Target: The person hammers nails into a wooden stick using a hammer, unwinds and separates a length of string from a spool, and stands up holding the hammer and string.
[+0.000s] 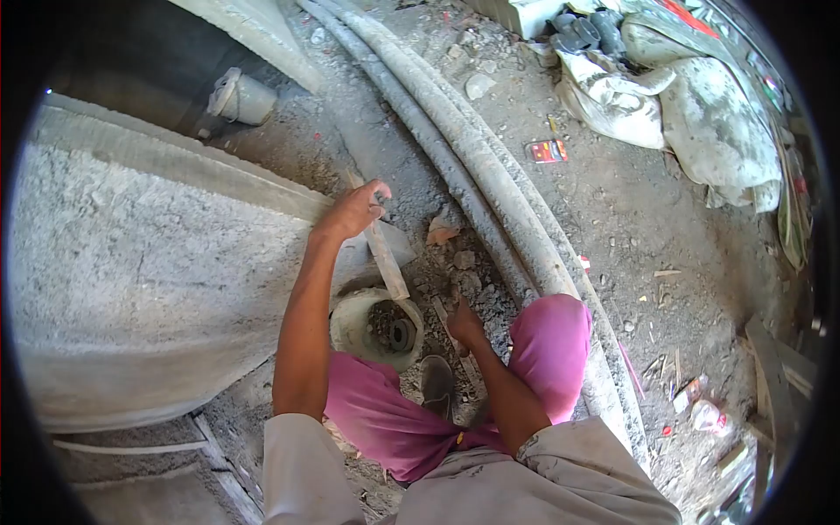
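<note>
My left hand [353, 212] is raised beside the concrete wall's top edge, its fingers curled round a small dark piece that I cannot make out. Below it, a wooden strip [387, 262] slants down toward a pale bucket [344, 325]. Inside the bucket lie debris and a dark, round coil-like thing [402, 335]. Low over the rubble [499, 317], to the right of the bucket, is my right hand [465, 324] with its fingers closed. What they hold, if anything, is hidden. A thin wooden slat [444, 317] lies close to that hand.
Long grey pipes [472, 149] curve past my right knee. On the left stands a rough concrete wall [166, 254], with another bucket [243, 98] behind it. Dirty white sacks [713, 118], a red packet [548, 151], a plastic bottle [709, 417] and wood planks [772, 385] lie on the right.
</note>
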{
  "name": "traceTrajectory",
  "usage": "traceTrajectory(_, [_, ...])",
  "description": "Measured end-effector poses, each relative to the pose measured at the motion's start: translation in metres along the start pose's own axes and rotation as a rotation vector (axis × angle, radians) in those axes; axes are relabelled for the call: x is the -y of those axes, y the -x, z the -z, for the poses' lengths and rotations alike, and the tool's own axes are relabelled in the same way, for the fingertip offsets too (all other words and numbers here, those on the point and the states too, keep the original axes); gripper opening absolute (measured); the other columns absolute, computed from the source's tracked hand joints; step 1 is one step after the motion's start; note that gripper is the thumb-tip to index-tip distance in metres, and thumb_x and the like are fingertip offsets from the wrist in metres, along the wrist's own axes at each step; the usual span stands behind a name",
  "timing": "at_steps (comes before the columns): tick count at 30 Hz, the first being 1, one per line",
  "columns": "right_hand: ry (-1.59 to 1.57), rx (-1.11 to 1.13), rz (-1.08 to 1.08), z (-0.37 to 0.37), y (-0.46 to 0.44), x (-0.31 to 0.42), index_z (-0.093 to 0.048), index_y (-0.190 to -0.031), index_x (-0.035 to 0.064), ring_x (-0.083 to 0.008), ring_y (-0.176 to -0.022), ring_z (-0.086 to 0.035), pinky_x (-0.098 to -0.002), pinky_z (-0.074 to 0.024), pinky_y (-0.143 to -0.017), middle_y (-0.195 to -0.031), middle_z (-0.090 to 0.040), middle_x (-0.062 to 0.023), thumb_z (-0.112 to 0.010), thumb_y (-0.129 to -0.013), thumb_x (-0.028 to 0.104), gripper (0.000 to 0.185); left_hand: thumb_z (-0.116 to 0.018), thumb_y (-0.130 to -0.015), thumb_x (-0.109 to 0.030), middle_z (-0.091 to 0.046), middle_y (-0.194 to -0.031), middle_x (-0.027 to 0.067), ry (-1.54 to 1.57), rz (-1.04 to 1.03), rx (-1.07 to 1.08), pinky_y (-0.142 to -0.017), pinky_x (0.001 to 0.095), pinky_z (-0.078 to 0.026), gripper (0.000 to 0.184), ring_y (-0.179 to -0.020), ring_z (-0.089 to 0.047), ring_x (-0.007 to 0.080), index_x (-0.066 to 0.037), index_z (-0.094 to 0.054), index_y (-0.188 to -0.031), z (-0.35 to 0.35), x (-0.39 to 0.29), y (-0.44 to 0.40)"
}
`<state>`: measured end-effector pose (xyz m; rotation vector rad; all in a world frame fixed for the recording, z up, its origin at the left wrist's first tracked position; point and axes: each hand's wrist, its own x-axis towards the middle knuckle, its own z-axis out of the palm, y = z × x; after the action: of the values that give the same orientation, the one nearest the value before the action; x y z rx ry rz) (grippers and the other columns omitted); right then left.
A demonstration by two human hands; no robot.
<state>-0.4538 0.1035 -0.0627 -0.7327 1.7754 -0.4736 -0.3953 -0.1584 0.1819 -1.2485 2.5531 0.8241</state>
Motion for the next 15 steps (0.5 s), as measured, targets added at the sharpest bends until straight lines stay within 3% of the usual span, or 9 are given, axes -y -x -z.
traceTrajectory(4, [-0.080,-0.014,0.010,0.037,0.016,0.013,-0.024,-0.146,0.0027,-0.0454,-0.108,-0.058,-0.0493,-0.0442,-0.093,-0.118,-0.058,-0.0319,-0.056,-0.087,0.020,0.070,-0.063,-0.087,-0.013,-0.068,-0.100,0.0160,-0.161,-0.010,-0.034,-0.085,0.0429,-0.048,0.021,-0.097,-0.064,0.0332,-0.010,-0.058,-0.108,-0.014,0.004,-0.017])
traceTrajectory(8, [-0.167,-0.136,0.113,0.065,0.024,0.012,-0.024,-0.147,0.0035,-0.0441,-0.113,-0.056,-0.0471,-0.0430,-0.096,-0.123,-0.055,-0.0319,-0.057,-0.087,0.019,0.069,-0.063,-0.085,-0.013,-0.068,-0.100,0.0154,-0.299,0.066,-0.040,-0.085,0.0432,-0.048,0.020,-0.099,-0.063,0.0336,-0.010,-0.061,-0.105,-0.025,0.010,-0.027])
traceTrajectory(10, [-0.299,-0.222,0.120,0.077,0.028,0.019,-0.021,-0.148,0.0106,-0.0480,-0.110,-0.056,-0.0483,-0.0444,-0.095,-0.118,-0.056,-0.0351,-0.054,-0.089,0.019,0.068,-0.063,-0.084,-0.012,-0.068,-0.100,0.0154,-0.350,0.060,-0.097,-0.085,0.0435,-0.048,0.019,-0.098,-0.063,0.0340,-0.012,-0.065,-0.103,-0.031,0.021,-0.035])
traceTrajectory(15, [-0.333,-0.382,0.287,0.095,0.048,0.040,-0.024,-0.147,0.0084,-0.0456,-0.112,-0.057,-0.0467,-0.0435,-0.097,-0.123,-0.055,-0.0329,-0.054,-0.091,0.016,0.065,-0.062,-0.084,-0.010,-0.068,-0.097,0.0171,-0.310,0.055,-0.054,-0.084,0.0441,-0.049,0.020,-0.095,-0.064,0.0351,-0.016,-0.069,-0.102,-0.035,0.037,-0.041])
